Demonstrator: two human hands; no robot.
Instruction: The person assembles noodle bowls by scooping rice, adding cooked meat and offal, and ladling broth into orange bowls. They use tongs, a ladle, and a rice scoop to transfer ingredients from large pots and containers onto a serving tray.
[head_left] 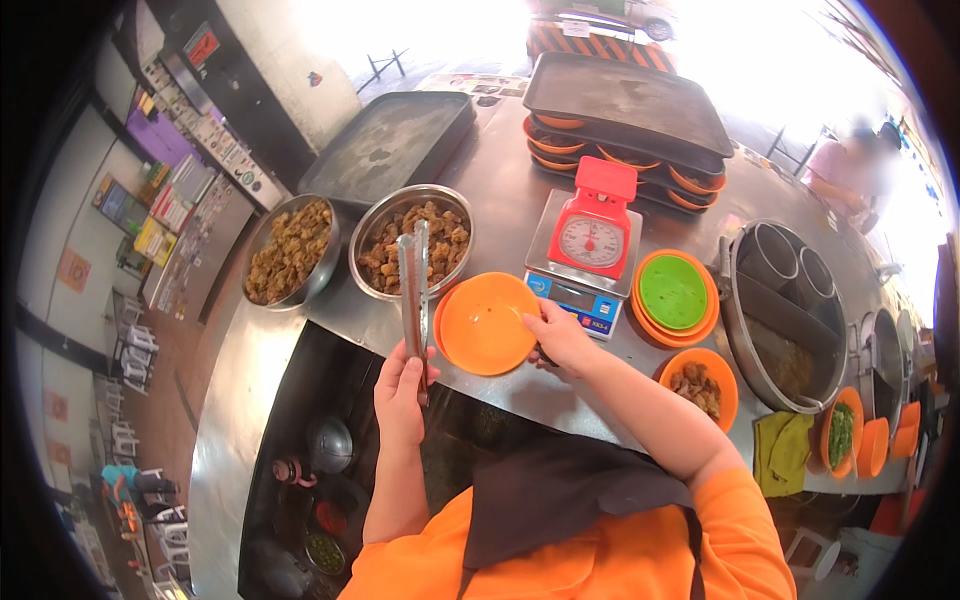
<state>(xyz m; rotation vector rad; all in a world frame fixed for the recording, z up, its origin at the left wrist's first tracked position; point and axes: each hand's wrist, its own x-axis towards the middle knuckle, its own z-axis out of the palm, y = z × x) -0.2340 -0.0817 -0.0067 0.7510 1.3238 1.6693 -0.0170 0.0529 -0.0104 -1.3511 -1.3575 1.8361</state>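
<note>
My left hand (402,392) is closed around a pair of metal tongs (414,300), held upright with the tips pointing away from me. My right hand (560,342) grips the right rim of an orange bowl (488,325). Nothing but a few dark specks shows inside it. A second orange rim (439,322) peeks out at its left, close to the tongs. Just beyond the tongs stands a steel bowl (467,215) of browned chunks, perhaps meat. Another steel bowl (330,260) with similar pieces sits to its left.
A red dial scale (592,235) rests on a digital scale (575,300). Nearby are a green bowl (673,290) within orange ones, a bowl of brown chunks (697,390) and a large pot (735,320). Stacked trays (630,100) hold bowls at the back; a person (840,180) is far right.
</note>
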